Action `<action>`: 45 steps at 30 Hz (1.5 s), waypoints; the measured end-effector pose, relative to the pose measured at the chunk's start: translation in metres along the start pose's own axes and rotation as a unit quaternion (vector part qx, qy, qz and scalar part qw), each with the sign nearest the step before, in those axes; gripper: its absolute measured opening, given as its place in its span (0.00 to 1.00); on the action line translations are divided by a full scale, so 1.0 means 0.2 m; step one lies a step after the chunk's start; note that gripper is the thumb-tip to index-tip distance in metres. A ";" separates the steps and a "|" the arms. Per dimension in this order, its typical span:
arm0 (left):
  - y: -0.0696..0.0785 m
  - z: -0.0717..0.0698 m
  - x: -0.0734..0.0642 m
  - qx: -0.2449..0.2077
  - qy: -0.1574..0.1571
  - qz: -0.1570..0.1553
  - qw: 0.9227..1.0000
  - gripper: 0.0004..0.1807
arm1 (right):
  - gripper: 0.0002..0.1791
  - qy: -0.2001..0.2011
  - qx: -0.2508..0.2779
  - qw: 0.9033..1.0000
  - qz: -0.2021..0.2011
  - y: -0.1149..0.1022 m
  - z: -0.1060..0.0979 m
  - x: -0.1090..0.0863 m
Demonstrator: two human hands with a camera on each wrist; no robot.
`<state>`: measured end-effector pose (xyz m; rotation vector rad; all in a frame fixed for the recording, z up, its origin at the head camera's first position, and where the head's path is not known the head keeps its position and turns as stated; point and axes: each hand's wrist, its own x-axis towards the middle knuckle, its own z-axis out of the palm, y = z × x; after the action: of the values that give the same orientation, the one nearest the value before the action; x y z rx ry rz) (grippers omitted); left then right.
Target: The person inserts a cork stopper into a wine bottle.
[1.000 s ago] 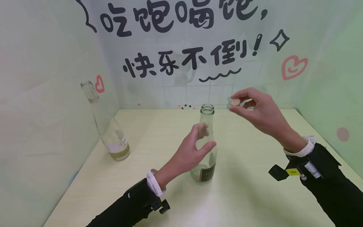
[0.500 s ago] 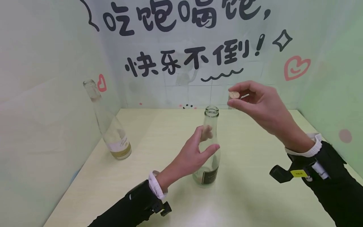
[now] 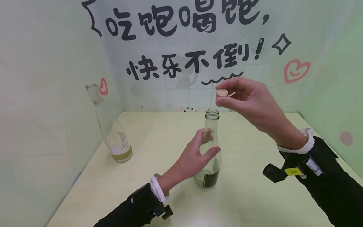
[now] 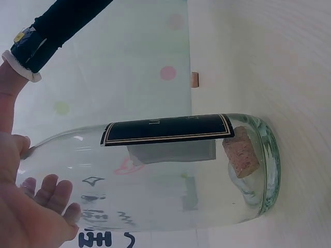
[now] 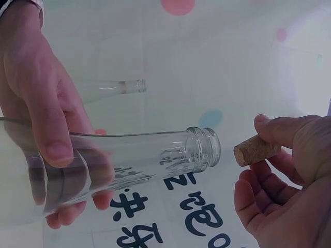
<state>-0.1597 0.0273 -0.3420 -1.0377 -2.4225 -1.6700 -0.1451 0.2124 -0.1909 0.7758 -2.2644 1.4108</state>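
Observation:
In the head view my left hand [image 3: 195, 154] grips an upright clear glass bottle [image 3: 214, 162] with a dark label, fingers and thumb round its body. Its mouth [image 5: 208, 147] is open in the right wrist view. Above and slightly right of that mouth, my right hand [image 3: 252, 104] pinches a cork [image 3: 222, 93] between thumb and fingers. The cork's free end points at the mouth, with a gap between them in the right wrist view. Another cork [image 4: 240, 155] lies inside the bottle at its base, as the left wrist view shows.
A second clear bottle [image 3: 112, 126] with a white and gold label stands on the table [image 3: 158, 132] at the left. A small brown cork-like piece [image 4: 195, 79] sits on the table in the left wrist view. Printed walls enclose the back and sides.
My right hand has raised the cork and brought it left, closer over the bottle's mouth. The cork has turned more upright. My left hand keeps its grip on the bottle.

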 end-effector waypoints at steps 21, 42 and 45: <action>-0.01 0.01 0.00 -0.010 0.004 0.001 1.000 0.35 | 0.18 -0.033 0.010 0.999 0.009 0.06 0.06 0.00; -0.01 0.01 0.00 -0.008 0.002 0.000 1.000 0.35 | 0.15 -0.044 0.017 0.999 -0.002 0.11 0.08 -0.01; -0.01 0.00 0.00 -0.008 0.003 0.000 1.000 0.35 | 0.14 -0.042 0.016 0.999 -0.008 0.11 0.09 -0.01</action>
<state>-0.1596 0.0274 -0.3440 -1.0326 -2.4102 -1.6935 -0.1568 0.2048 -0.2148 0.8776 -2.2979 1.4363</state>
